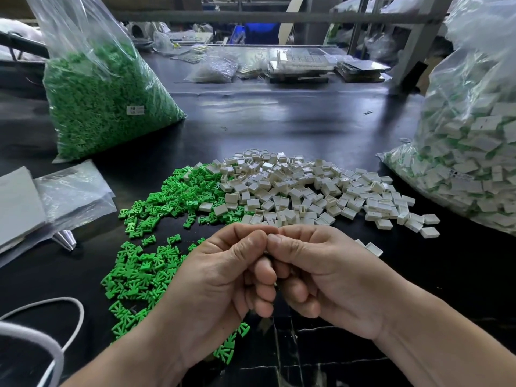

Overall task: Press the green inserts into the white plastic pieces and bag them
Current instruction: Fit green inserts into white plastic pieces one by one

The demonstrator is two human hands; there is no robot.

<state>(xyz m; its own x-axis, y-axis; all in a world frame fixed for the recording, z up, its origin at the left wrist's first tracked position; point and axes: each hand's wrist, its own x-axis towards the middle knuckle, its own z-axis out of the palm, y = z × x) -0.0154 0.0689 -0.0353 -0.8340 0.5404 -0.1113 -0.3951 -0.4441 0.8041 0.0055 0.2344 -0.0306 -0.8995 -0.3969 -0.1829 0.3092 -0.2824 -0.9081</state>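
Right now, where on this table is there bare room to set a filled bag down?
Widest bare patch: dark table behind the white pieces, between the bag of green inserts and the bag of finished pieces. A smaller one lies right of the right hand, before that bag. Crowded: loose green inserts, cable and flat bags at left.

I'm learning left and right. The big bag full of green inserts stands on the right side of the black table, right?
No. In the head view the big bag of green inserts stands on the left side of the black table. The bag on the right holds mostly white pieces.
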